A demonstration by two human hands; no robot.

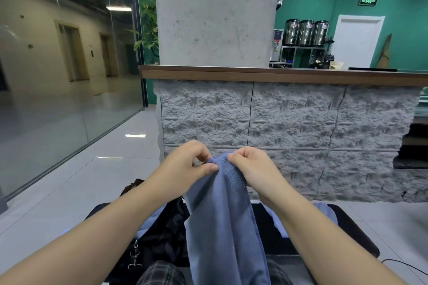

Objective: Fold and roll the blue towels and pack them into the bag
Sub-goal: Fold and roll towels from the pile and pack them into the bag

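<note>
Pinching blue towel (222,215) top edge | left hand (185,166), right hand (252,169) grips | towel hangs below

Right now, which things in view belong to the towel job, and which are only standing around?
Belong to the job:
- blue towel, pinched at its top edge by the left hand and the right hand
- dark bag below
- more blue towels on the black surface

Only standing around:
- three metal urns
- plant
- white door
</note>
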